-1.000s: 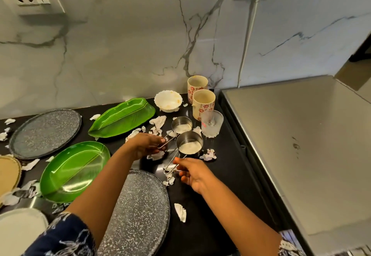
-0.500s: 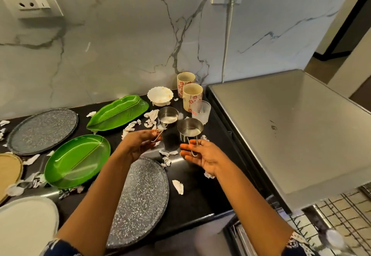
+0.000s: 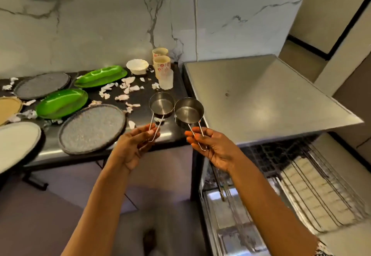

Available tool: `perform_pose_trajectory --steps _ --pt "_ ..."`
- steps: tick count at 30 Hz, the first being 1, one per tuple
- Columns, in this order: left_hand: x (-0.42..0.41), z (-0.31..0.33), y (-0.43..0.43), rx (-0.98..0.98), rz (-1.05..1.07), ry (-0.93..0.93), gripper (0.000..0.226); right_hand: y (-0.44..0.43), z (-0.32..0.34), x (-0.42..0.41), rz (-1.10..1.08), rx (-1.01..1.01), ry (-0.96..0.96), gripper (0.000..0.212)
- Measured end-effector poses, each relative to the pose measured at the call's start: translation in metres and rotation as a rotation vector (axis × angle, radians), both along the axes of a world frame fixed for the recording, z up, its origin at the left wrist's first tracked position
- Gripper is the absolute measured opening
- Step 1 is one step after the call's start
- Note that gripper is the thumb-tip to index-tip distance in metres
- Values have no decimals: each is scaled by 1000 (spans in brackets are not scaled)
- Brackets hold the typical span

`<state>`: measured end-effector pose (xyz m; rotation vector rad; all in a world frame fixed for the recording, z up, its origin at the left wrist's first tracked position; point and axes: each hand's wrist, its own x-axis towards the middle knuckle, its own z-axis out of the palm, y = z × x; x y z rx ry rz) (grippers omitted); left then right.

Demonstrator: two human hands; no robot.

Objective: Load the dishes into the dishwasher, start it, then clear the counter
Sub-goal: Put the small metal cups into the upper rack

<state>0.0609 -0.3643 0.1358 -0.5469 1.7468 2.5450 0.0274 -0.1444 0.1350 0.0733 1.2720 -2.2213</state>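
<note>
My left hand (image 3: 136,145) pinches the wire handle of a small steel measuring cup (image 3: 161,105), held above the counter's front right corner. My right hand (image 3: 212,147) pinches the handle of a second steel cup (image 3: 188,112) just to its right. Both cups are upright and off the counter. On the black counter (image 3: 170,133) lie two grey speckled plates (image 3: 92,128), two green plates (image 3: 62,103), a white bowl (image 3: 137,66), two floral mugs (image 3: 161,63) and a clear glass (image 3: 166,79). The dishwasher's open rack (image 3: 313,187) shows at lower right.
The dishwasher's steel top (image 3: 261,99) adjoins the counter on the right. Torn paper scraps (image 3: 124,89) litter the counter. A white plate (image 3: 18,145) and a tan plate (image 3: 9,107) sit at the left edge. A white cable (image 3: 195,24) runs down the marble wall.
Both hands have lifted the steel cups off the counter and drawn them toward me and to the right. My view has swung down, showing the floor and open dishwasher.
</note>
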Motion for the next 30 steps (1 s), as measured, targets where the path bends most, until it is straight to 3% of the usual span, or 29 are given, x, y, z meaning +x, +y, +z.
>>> perform_pose_trajectory --steps 8,16,25,30 --pt "86 -24 129 86 -95 -117 22 142 -20 99 -133 68 -126 22" --pt "96 -89 222 75 -321 -294 21 239 -78 165 -421 70 -342 26" --pt "79 -129 301 66 -311 -398 21 341 -113 124 -669 186 -417 25" --pt "66 -154 356 54 -194 -432 21 419 -141 71 -571 272 -433 24"
